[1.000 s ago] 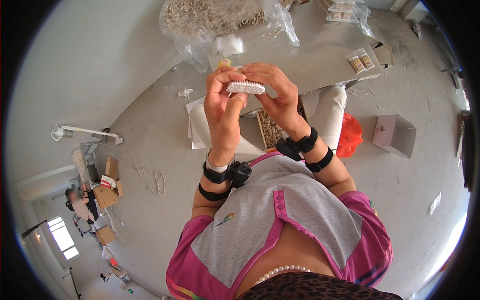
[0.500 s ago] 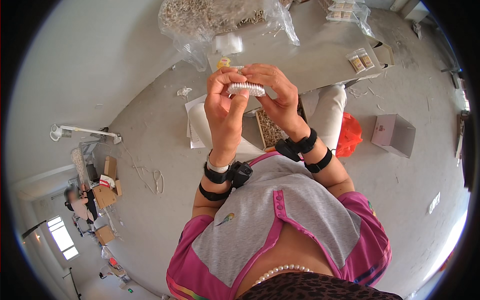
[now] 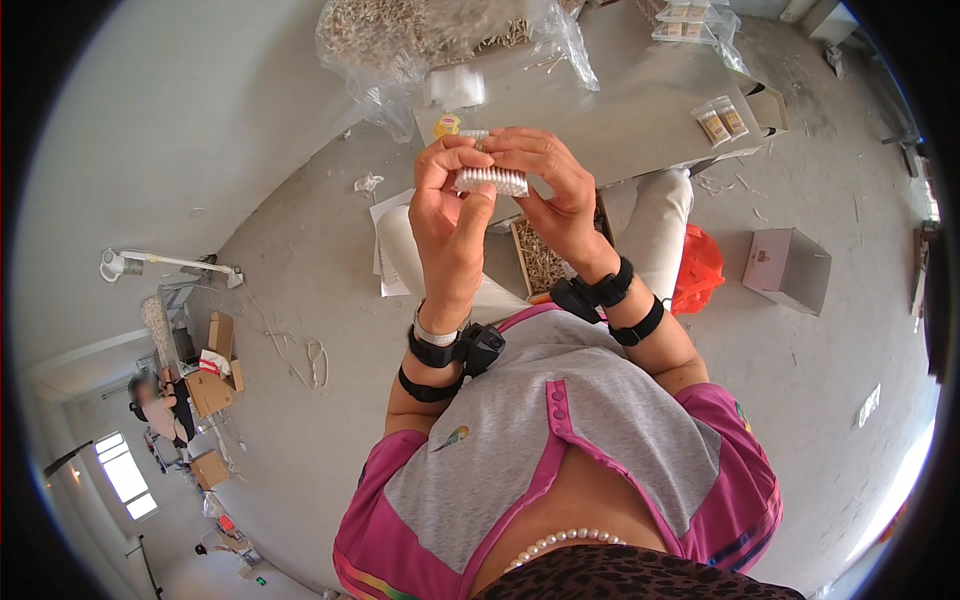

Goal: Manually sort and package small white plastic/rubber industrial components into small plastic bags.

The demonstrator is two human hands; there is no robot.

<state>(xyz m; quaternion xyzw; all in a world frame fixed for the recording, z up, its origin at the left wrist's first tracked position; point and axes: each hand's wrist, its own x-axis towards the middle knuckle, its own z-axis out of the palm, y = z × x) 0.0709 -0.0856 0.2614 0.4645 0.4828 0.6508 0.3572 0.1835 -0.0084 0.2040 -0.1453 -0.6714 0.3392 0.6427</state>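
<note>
A bundle of cotton swabs is held up between both hands in front of my body, its white tips forming a flat row facing me. My left hand is closed on its left side, the thumb pressed at the near tips and the fingers bent over the far side. From the right, my right hand grips it too, with fingers laid across toward the left hand's fingertips. The fingers hide the middle of the bundle, and a few white tips show at its far end.
Beyond my hands is a metal table. On it lie a bag of loose swabs, clear plastic sleeves and two filled packets. A box of swabs sits at my lap. A carton stands right; a person is far left.
My left thumb has shifted slightly at the near tips, and the bundle's near end has tilted a little, showing its row of tips more evenly. The arms stay in place.
</note>
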